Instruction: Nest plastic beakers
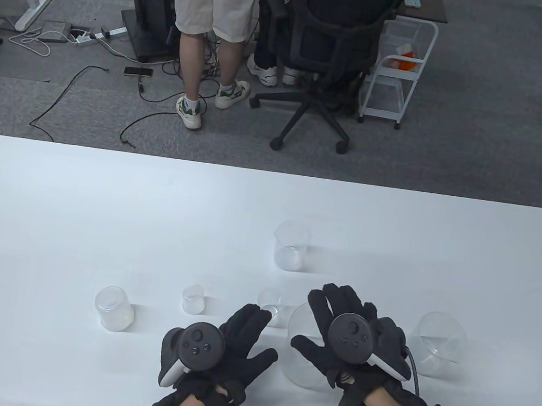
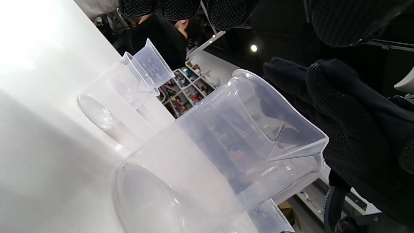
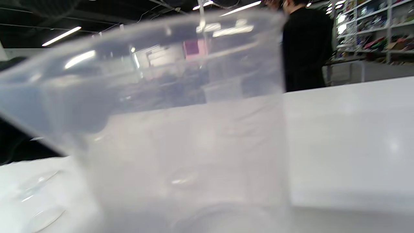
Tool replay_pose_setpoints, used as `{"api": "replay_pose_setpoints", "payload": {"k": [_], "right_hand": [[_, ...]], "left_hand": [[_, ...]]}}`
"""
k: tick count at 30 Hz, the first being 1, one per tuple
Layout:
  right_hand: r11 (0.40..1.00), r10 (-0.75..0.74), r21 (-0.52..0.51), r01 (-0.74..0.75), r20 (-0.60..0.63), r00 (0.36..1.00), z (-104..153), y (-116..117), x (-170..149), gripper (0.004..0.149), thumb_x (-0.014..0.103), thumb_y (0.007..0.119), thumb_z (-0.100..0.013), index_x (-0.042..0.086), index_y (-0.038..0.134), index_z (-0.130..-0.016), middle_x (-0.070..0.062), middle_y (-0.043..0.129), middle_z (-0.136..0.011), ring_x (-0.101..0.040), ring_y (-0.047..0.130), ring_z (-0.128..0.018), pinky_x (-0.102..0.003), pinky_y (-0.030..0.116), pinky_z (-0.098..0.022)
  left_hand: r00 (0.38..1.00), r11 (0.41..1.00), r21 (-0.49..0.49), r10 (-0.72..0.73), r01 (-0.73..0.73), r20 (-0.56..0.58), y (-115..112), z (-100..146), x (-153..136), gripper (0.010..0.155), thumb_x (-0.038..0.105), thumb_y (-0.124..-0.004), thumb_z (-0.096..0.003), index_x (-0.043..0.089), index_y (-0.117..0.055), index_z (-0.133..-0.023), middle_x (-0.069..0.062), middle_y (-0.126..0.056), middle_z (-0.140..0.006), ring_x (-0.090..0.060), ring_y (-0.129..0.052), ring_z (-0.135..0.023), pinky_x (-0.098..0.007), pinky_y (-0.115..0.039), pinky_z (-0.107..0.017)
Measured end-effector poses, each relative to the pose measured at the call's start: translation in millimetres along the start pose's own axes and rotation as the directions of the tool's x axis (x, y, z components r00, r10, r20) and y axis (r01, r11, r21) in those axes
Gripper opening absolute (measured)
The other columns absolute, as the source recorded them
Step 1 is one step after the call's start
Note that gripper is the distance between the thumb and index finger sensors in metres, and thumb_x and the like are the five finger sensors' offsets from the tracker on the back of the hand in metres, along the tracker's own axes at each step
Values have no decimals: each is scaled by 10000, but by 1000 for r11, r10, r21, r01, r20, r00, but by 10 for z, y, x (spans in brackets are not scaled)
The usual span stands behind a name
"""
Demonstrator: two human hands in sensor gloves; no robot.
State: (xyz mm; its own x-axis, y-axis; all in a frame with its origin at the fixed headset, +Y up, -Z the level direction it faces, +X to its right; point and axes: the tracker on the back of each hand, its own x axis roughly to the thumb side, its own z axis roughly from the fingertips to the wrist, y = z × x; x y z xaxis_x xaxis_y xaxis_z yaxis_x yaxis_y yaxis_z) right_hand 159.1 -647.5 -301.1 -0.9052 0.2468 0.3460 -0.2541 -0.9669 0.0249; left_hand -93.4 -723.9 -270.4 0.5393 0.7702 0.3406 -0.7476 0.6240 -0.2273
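Six clear beakers stand apart on the white surface (image 1: 56,198), none nested yet, so this reads as the opening step: taking hold of the biggest one to serve as the base.

The right hand (image 1: 353,337) lies over the big beaker (image 1: 302,358) at the near middle, fingers spread across its rim and far side, thumb toward its left wall. From above it looks like a loose grip around the beaker, but whether the fingers press the wall I cannot tell; the right wrist view is filled by the blurred beaker wall, standing on the surface. The left wrist view shows the gloved fingers (image 2: 352,129) just beside the rim, at the spout side.

The left hand (image 1: 220,349) hovers flat and wide just left of the big beaker, holding nothing, its fingertips pointing toward a small beaker (image 1: 271,305) just beyond.

The others: a second wide beaker (image 1: 438,344) to the right, a medium one (image 1: 290,245) farther back, a tiny one (image 1: 193,298) and a mid-sized one (image 1: 114,308) to the left.

Next, I judge, the right hand should steady the big beaker upright while the second wide beaker is brought over and lowered straight in, spouts roughly aligned. Order matters: largest to smallest. Clear thin walls are slippery and light, so a firm, not squeezing, hold suits.
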Motion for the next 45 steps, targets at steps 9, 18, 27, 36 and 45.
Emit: {"api": "replay_pose_setpoints", "payload": {"k": [9, 18, 27, 36, 45], "right_hand": [[1000, -6, -30, -2, -264, 965, 6, -245, -722, 829, 662, 669, -461, 169, 378, -1061, -173, 303, -1188, -494, 249, -1078, -788, 270, -658], [998, 52, 45, -34, -497, 866, 53, -155, -1408, 838, 659, 671, -459, 177, 349, -1064, -168, 252, -1190, -489, 193, -1078, -789, 239, -658], [993, 67, 117, 6, -606, 792, 189, 141, -1824, 849, 661, 663, -463, 181, 305, -1065, -170, 188, -1182, -503, 146, -1062, -792, 237, -649], [999, 50, 46, -29, -597, 801, 206, 226, -1862, 805, 619, 667, -479, 185, 310, -1055, -185, 244, -1170, -519, 332, -1046, -682, 514, -638], [998, 47, -7, -61, -563, 825, 180, 174, -1798, 781, 602, 692, -470, 179, 386, -1051, -185, 328, -1170, -518, 407, -1037, -673, 554, -624]], "left_hand": [[1000, 1000, -3, -6, 6, 4, -7, -3, 3, 814, 667, -638, -434, 198, -457, -1073, -196, -370, -1138, -536, -420, -1057, -748, -403, -687], [1000, 1000, -2, -10, 10, 5, -8, -2, 6, 811, 666, -639, -433, 200, -458, -1072, -194, -368, -1139, -533, -422, -1057, -748, -401, -687], [1000, 1000, -6, -15, 15, 3, -13, -3, 6, 811, 665, -640, -433, 200, -458, -1072, -197, -371, -1137, -535, -422, -1056, -749, -402, -686], [1000, 1000, -13, -21, 21, -6, -17, -7, 3, 813, 665, -640, -434, 197, -458, -1073, -196, -369, -1138, -537, -422, -1056, -750, -402, -685], [1000, 1000, -13, -22, 22, -7, -19, -9, 1, 812, 665, -640, -433, 198, -460, -1072, -196, -370, -1137, -536, -421, -1056, -749, -401, -685]]}}
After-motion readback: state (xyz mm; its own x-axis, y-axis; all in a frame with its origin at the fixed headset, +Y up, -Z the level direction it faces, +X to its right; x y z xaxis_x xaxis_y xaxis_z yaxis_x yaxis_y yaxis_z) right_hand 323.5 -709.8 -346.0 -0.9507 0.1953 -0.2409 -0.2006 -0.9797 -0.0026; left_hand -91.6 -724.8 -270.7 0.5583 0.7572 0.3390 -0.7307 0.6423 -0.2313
